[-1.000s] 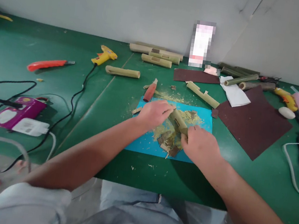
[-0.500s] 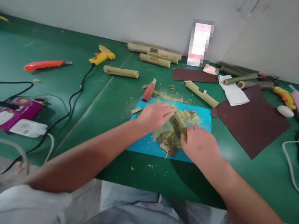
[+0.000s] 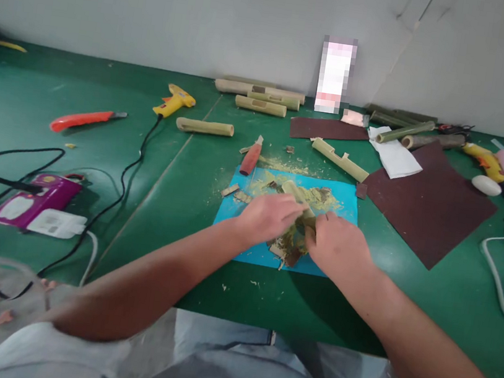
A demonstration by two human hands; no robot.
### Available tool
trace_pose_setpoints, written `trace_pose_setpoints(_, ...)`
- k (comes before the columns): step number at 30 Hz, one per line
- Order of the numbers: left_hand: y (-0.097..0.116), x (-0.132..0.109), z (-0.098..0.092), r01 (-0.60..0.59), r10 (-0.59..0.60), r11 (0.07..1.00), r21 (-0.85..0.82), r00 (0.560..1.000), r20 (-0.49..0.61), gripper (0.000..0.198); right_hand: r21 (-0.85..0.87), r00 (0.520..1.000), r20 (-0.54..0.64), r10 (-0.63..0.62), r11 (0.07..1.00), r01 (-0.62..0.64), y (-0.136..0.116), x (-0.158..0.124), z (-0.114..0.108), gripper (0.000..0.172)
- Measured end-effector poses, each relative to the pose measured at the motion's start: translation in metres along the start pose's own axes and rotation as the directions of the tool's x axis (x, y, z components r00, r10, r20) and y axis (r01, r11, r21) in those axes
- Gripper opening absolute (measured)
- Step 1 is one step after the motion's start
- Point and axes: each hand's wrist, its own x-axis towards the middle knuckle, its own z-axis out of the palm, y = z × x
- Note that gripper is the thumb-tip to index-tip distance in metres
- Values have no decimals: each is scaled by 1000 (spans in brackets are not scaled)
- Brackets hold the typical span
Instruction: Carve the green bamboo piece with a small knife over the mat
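Note:
My right hand (image 3: 338, 242) is closed around the near end of a short bamboo tube (image 3: 292, 190), which slants over a blue sheet (image 3: 252, 254) on the table. Fingers curled and pressed together, my left hand (image 3: 271, 217) lies against the tube's upper side, close to my right hand. Whatever is in its fingers is hidden. Sawdust, shavings and bamboo chips (image 3: 277, 252) are scattered on the sheet under both hands. Just beyond the sheet's far left edge lies a red-handled blade tool (image 3: 251, 156).
Notched bamboo tubes (image 3: 260, 106) lie at the back, another (image 3: 340, 159) beyond the sheet. Brown sandpaper-like sheets (image 3: 428, 204) and white paper (image 3: 397, 156) are at right. At left are a yellow glue gun (image 3: 173, 101), a red cutter (image 3: 84, 120) and a purple power box (image 3: 39, 201) with cords.
My left hand has slid along the bamboo tube toward me and my right hand, baring the tube's far end. My right hand keeps its hold. The view has shifted slightly.

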Motion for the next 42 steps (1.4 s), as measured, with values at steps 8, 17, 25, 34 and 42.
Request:
trace_pose_setpoints(8,0,-3,-1,-33,33,999,9,999,39,37,0,1000,22,15,1000,-15,-1,0,-2,35)
trace_pose_setpoints(17,-20,6,-3,96,-98,995,-32,993,-68,33,-5,998,-59,23,1000,-23,0,-3,-4,28)
trace_pose_setpoints(25,-24,9,-5,79,-85,992,-93,995,-58,34,33,1000,-29,9,999,-8,3,2,-1,25)
trace_pose_setpoints(34,-19,10,-4,70,-71,995,-70,997,-10,37,36,1000,-22,17,999,-17,1,0,-4,29)
trace_pose_setpoints(42,-20,10,-2,61,-62,995,-84,998,-9,36,12,999,-42,19,1000,-18,0,0,-3,29)
